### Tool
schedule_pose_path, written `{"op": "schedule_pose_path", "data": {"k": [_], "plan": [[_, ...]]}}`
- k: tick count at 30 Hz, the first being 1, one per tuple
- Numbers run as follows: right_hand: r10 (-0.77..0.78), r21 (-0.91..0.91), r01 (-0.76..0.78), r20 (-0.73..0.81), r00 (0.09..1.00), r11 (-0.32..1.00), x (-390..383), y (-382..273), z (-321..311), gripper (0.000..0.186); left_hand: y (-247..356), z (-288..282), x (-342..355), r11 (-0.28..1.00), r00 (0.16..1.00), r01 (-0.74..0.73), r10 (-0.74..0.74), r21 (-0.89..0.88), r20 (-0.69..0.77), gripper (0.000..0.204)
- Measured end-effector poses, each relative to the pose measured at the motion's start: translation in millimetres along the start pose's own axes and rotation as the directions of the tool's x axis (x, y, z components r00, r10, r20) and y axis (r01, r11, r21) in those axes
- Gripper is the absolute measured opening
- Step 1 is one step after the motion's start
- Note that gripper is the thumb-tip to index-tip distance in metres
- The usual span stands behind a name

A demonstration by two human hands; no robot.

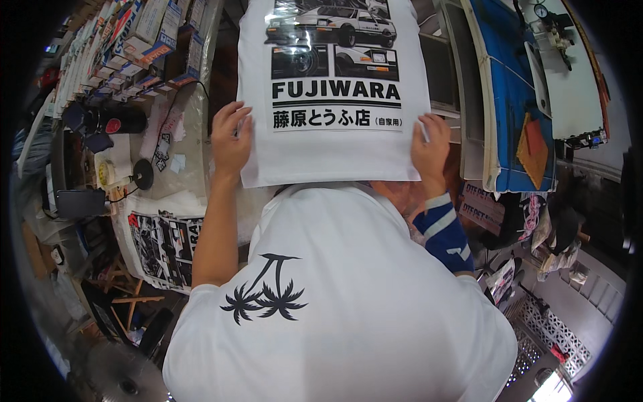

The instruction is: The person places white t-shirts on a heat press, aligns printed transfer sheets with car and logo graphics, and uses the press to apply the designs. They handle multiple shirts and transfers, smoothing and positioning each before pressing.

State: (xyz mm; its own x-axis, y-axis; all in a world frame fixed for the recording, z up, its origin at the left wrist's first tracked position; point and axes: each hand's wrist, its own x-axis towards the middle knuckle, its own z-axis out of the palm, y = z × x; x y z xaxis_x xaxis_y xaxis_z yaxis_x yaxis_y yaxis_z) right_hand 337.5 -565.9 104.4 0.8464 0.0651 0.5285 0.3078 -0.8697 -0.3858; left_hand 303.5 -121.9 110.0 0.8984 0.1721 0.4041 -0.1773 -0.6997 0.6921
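Note:
In front of me a white cloth (328,157) lies spread flat, its near edge close to my chest. On it is a black-and-white printed sheet (335,53) with car pictures and lettering, and its upper part shines with glare. My left hand (231,137) is at the cloth's left edge, with bent fingers closed on the border. At the right edge my right hand (430,147) does likewise, thumb and fingers at the border. What lies under the cloth is hidden. A blue sleeve with white stripes (445,224) covers my right forearm.
Stacked boxes (151,37) stand at the far left. Below them, a plastic-covered table (191,151) holds papers and more printed sheets (164,244). At right is a blue board (499,87) beside a white machine panel with a gauge (540,11). A fan (127,385) stands lower left.

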Motion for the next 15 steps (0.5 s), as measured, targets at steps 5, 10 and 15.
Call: {"op": "schedule_pose_path", "data": {"k": [5, 10, 15], "plan": [[-0.034, 0.075, 0.03, 0.05, 0.998, 0.997, 0.7, -22.1, 21.1, 0.024, -6.4, 29.2, -7.7, 0.994, 0.995, -0.1, 0.101, 0.047, -0.015, 0.023], [-0.036, 0.061, 0.033, 0.043, 0.998, 0.998, -2.6, -21.8, 23.0, 0.024, -3.2, 33.5, -10.6, 0.992, 0.994, -0.101, 0.103, 0.078, -0.034, 0.025], [-0.035, 0.056, 0.032, 0.043, 0.998, 0.998, -2.4, -22.8, 23.1, 0.024, -4.1, 34.4, -10.7, 0.995, 0.995, -0.086, 0.088, 0.057, -0.043, 0.025]]}}
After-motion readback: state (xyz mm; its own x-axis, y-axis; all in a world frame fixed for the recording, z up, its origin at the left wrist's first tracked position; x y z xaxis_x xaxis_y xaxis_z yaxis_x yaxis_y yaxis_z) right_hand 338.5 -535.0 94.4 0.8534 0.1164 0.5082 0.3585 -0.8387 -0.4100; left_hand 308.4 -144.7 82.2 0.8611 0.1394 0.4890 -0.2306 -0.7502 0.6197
